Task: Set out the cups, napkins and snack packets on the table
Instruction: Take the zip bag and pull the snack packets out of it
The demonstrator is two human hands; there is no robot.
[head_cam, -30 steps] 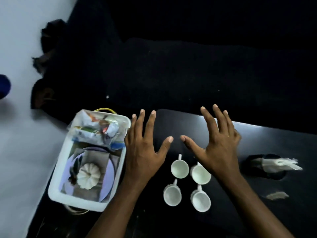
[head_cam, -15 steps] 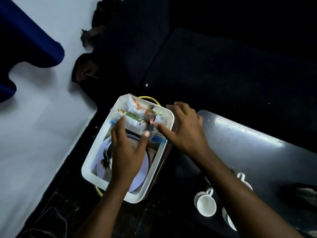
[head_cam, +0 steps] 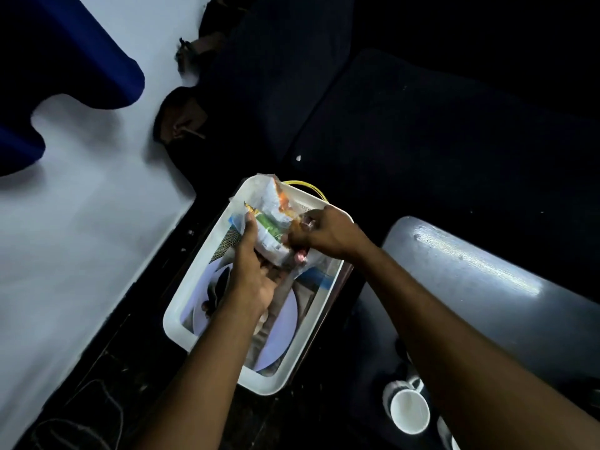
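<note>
Over the far end of a white tray (head_cam: pixel 181 306), both hands grip a bundle of snack packets (head_cam: pixel 274 222), white with green and orange print. My left hand (head_cam: pixel 256 271) holds the bundle from below and the left. My right hand (head_cam: pixel 324 235) pinches its right side. A lilac plate (head_cam: pixel 282 326) and grey napkins lie in the tray, partly hidden by my left forearm. A white cup (head_cam: pixel 409 410) stands on the dark table (head_cam: pixel 487 287) at the lower right; the edge of a second cup shows below it.
The tray sits left of the dark table, over a black floor strip with thin cables. A white wall fills the left. A blue object (head_cam: pixel 65 53) hangs at the top left. Dark seating lies beyond the table.
Both hands left the cups and moved left into the tray. They have closed on the snack packets and raised them slightly. The view swung left, leaving most cups out of frame.
</note>
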